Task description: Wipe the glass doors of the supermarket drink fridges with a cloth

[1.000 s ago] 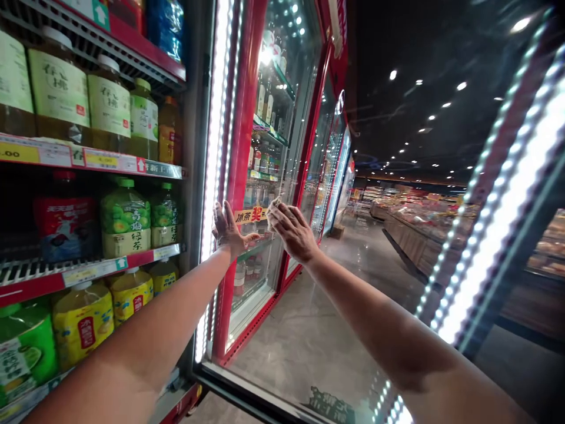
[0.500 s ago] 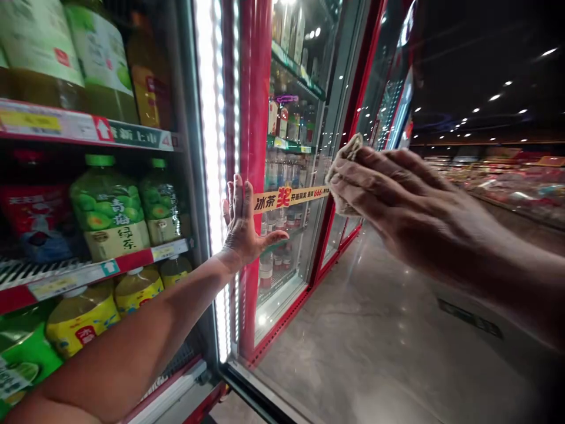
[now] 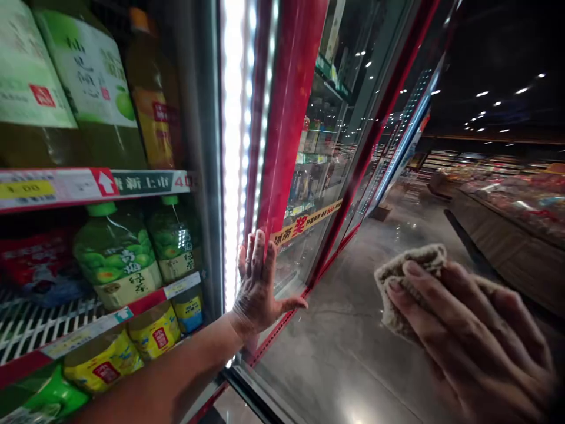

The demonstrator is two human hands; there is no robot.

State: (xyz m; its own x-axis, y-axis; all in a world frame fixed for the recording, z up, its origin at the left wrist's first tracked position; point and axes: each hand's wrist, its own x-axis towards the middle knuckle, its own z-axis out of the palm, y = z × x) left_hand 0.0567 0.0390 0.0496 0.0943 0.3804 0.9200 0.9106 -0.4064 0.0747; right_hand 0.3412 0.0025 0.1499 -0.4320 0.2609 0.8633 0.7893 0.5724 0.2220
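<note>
My left hand (image 3: 257,282) lies flat with fingers spread and thumb out, its palm against the glass door beside the bright light strip (image 3: 235,147). On the right, my right hand (image 3: 481,335) has its fingers pressed over a folded beige cloth (image 3: 397,288). The cloth appears to lie against the transparent door pane, with the floor showing through behind it. A yellow sticker strip (image 3: 309,221) with printed characters runs across the glass between my hands. The palm side of my right hand is hidden.
At left, shelves hold green tea bottles (image 3: 117,259), larger bottles (image 3: 90,76) above and yellow-labelled bottles (image 3: 154,333) below. A red cabinet frame (image 3: 295,100) stands behind the glass. The door's dark bottom edge (image 3: 253,388) crosses below. Store displays (image 3: 521,200) stand far right.
My right hand has moved down and to the right with the cloth. The view has shifted and tilted; my left hand still lies on the glass, now lower in view.
</note>
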